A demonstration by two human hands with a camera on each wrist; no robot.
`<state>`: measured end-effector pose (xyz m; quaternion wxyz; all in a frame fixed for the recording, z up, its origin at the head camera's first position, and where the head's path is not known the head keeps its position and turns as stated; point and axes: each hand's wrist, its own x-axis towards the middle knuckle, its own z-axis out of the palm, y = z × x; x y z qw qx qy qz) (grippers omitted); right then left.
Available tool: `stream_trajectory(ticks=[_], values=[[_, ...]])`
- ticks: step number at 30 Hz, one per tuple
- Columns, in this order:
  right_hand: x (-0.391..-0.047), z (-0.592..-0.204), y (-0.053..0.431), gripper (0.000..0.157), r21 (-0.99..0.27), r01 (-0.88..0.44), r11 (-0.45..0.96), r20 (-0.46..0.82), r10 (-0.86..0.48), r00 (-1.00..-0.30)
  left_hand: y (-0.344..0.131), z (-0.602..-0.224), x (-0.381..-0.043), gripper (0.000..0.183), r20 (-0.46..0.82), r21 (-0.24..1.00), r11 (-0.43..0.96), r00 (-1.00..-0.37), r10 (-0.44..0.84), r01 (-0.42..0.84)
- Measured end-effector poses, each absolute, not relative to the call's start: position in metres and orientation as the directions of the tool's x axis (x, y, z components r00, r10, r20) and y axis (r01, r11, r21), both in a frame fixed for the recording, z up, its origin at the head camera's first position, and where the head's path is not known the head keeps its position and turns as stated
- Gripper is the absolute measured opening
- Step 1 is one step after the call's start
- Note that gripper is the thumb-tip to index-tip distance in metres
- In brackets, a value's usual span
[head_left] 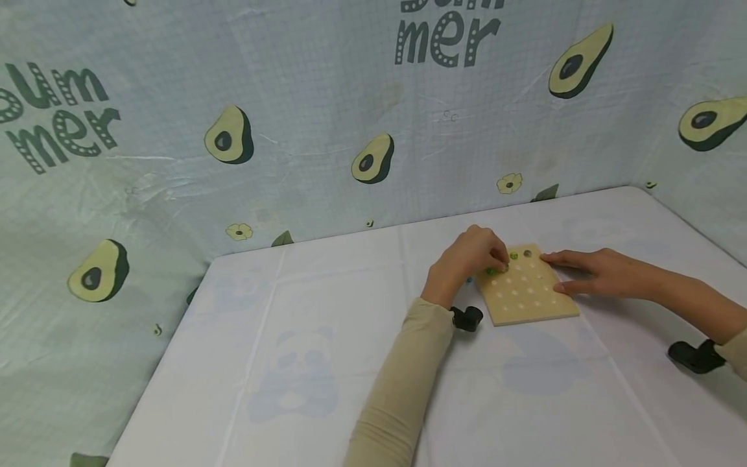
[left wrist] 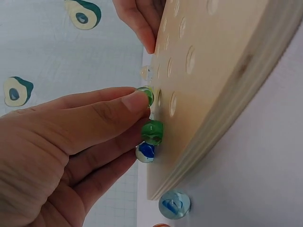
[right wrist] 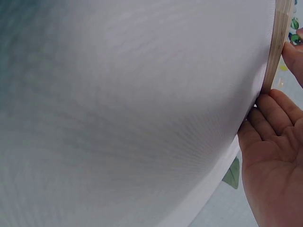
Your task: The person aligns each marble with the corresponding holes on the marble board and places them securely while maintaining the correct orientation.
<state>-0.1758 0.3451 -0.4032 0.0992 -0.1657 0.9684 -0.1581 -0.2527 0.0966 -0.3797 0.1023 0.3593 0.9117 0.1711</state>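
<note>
The wooden peg board lies flat on the white surface, steadied at its right edge by the right hand, fingers straight. At its far left corner, the left hand pinches a green marble over a dimple. This looks like the placing step; the next move calls for easing it into the hollow beside the seated green marble.

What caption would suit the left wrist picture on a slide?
Left hand pinches a green marble at the edge of a dimpled wooden board, more marbles beside it.
</note>
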Motion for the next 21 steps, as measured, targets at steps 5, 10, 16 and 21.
stream_trajectory(ticks=[5,10,16,21], values=[[-0.1761,-0.4034,0.3459,0.078,-0.329,-0.294,0.897,-0.140,-0.354,-0.925,0.0979,-0.3798,-0.2518,0.017,-0.060,0.389,0.684,-0.725,0.687,0.616],[-0.1762,-0.4036,0.3460,0.078,-0.337,-0.297,0.894,-0.131,-0.357,-0.925,0.0985,-0.3805,-0.2517,0.016,-0.063,0.396,0.687,-0.728,0.682,0.609],[-0.1773,-0.4041,0.3466,0.079,-0.327,-0.299,0.897,-0.132,-0.356,-0.925,0.0987,-0.3804,-0.2514,0.014,-0.066,0.398,0.687,-0.728,0.682,0.608],[-0.1778,-0.4040,0.3466,0.079,-0.336,-0.297,0.894,-0.135,-0.357,-0.924,0.0989,-0.3803,-0.2509,0.013,-0.060,0.391,0.689,-0.730,0.681,0.611]])
